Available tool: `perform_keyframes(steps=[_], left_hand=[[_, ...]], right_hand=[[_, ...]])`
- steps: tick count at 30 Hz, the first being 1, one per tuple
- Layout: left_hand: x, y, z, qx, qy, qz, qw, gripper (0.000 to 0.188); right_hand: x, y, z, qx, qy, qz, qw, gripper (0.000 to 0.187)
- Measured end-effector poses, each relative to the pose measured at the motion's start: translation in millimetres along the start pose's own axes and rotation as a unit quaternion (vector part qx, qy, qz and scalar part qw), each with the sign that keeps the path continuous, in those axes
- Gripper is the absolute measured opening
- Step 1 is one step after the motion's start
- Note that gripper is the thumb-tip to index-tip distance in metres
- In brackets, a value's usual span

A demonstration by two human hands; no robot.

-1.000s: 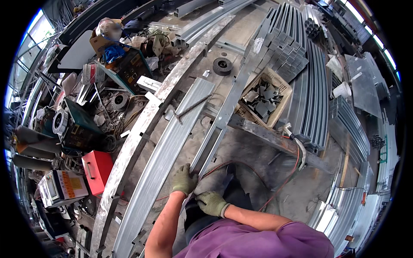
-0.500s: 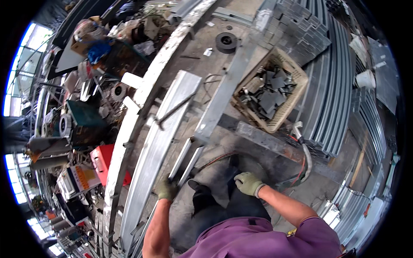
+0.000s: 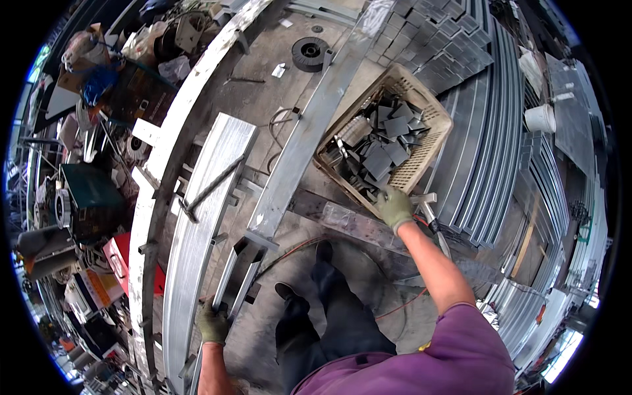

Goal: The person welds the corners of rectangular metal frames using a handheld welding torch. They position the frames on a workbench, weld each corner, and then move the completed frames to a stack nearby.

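Observation:
My left hand (image 3: 212, 324), in a pale green work glove, is closed round the near part of a narrow metal frame (image 3: 225, 276) with two parallel rails. A long flat steel beam (image 3: 289, 161) runs away from the frame's far end. My right hand (image 3: 395, 208), gloved alike, is at the near edge of a beige plastic crate (image 3: 431, 112), fingers stretched toward the small metal plates (image 3: 378, 161) inside. Whether its fingertips touch a plate I cannot tell. A hammer (image 3: 209, 191) with a thin dark handle lies across a wide silvery steel beam (image 3: 209, 178) on the left.
A welding torch (image 3: 429, 212) with its cable lies beside the crate's near corner. Stacked square tubes (image 3: 428, 43) and long steel profiles (image 3: 484, 151) fill the right. A black wire spool (image 3: 310, 54) is on the floor. A white-painted beam (image 3: 174, 118) borders clutter and a red box (image 3: 118, 260).
My right hand has moved from in front of my body, forward and right, to the crate. My left hand stays on the metal frame. The view has shifted rightward.

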State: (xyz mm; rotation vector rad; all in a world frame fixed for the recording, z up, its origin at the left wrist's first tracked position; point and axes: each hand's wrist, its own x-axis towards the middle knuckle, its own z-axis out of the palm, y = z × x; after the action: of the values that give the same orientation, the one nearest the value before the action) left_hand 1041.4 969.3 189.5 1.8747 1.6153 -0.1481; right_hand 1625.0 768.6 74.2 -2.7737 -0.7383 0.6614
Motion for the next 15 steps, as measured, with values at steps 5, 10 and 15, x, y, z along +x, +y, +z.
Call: perform_keyframes(steps=[5, 10, 15], left_hand=[[5.1, 36.9, -4.8, 0.001, -0.005, -0.023, 1.000, 0.037], [5.9, 11.8, 3.0, 0.049, 0.032, 0.020, 0.998, 0.045], [10.6, 16.4, 3.3, 0.067, 0.037, 0.031, 0.997, 0.045]], right_hand=[[69.4, 3.6, 26.8, -0.126, -0.088, 0.056, 0.987, 0.054], [114.2, 25.4, 77.3, -0.147, -0.047, 0.050, 0.987, 0.092], [137.4, 46.4, 106.3, -0.105, -0.058, 0.048, 0.992, 0.067]])
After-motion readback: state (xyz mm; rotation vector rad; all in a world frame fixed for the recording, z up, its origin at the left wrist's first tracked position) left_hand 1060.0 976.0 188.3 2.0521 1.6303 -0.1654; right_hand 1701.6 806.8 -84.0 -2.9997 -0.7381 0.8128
